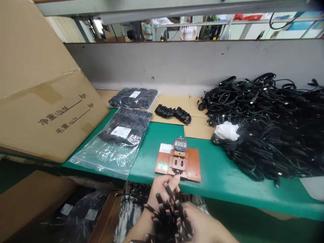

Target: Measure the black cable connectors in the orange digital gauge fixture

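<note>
My left hand (164, 185) is closed, its thumb and finger pinching a black cable plug (177, 172) at the front slot of a reddish-brown measuring fixture (179, 164). A round digital gauge (180, 144) on top of the fixture reads about 6528; any decimal point is too small to make out. Close to the camera, a bunch of black cables (172, 219) with their connector ends up stands between my forearms. My right hand (196, 216) is wrapped against this bunch, its fingers mostly hidden behind the cables.
A large pile of coiled black cables (253, 128) covers the right side of the green table (144, 158), with crumpled white paper (227, 130) on it. Bagged cables (121, 131) and tied bundles (173, 114) lie left and behind. A tall cardboard box (50, 111) stands left.
</note>
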### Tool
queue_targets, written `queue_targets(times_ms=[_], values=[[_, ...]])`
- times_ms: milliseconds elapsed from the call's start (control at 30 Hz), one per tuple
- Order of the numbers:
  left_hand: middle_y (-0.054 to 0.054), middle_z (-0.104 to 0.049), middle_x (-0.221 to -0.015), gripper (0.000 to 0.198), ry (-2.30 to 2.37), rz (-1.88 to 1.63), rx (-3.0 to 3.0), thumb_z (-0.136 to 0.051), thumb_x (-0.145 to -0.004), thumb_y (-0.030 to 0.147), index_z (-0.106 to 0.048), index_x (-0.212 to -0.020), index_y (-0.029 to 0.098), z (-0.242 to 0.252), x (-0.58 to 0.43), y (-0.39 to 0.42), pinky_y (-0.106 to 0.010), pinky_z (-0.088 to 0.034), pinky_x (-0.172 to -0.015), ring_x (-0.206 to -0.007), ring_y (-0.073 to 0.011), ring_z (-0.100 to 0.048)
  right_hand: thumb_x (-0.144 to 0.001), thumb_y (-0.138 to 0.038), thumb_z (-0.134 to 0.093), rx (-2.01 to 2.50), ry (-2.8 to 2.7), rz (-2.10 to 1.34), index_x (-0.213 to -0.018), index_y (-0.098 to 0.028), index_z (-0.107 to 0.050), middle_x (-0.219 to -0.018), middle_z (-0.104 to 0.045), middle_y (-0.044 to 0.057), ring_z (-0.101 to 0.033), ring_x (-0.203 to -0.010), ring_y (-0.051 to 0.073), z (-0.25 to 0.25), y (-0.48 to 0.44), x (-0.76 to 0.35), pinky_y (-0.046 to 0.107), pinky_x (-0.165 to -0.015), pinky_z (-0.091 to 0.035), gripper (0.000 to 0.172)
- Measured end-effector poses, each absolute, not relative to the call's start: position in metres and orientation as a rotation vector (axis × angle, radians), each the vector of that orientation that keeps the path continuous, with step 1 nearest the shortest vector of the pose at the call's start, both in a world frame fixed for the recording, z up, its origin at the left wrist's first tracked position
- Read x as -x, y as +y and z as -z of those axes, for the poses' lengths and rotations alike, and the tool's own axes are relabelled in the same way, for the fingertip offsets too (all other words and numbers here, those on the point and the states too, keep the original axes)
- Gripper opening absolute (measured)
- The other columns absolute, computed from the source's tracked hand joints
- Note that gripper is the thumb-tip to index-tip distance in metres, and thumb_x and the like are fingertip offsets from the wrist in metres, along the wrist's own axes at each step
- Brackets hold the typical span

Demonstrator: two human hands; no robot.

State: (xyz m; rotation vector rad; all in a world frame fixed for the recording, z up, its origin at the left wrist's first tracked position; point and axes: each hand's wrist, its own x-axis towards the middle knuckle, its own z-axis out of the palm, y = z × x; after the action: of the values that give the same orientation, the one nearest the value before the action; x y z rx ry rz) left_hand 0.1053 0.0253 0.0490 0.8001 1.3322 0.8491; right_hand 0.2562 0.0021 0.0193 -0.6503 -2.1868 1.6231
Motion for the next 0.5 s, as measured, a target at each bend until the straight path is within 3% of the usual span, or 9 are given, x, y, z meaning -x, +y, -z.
queue_targets(times_ms=[233,500], values=[[0.005,-0.043,-0.039,0.056,1.169,-0.904,-0.817,-0.068,-0.068,0.069,-0.054,-0.058,0.016,-0.048,-0.098,0.007,-0.018,-0.021,-0.032,-0.030,-0.0049,-0.033,-0.076,-0.049,-0.064,0.720,-2.239,-1.650,-0.090,-0.020,-0.068,-0.094,-0.070,0.005,-0.066,-0.087,0.023,-0.026,-0.006,-0.248,0.029,-0.078,-0.050,0.032],[0.005,-0.053,-0.052,0.045,0.803,-1.056,-0.562,-0.078,-0.069,0.055,-0.053,-0.075,0.017,-0.049,-0.089,-0.008,-0.013,-0.024,-0.031,-0.032,-0.0015,-0.034,-0.081,-0.044,-0.063,0.792,-2.399,-1.710,-0.102,-0.022,-0.067,-0.101,-0.069,0.007,-0.065,-0.094,0.025,-0.033,-0.008,-0.246,0.028,-0.085,-0.049,0.031]])
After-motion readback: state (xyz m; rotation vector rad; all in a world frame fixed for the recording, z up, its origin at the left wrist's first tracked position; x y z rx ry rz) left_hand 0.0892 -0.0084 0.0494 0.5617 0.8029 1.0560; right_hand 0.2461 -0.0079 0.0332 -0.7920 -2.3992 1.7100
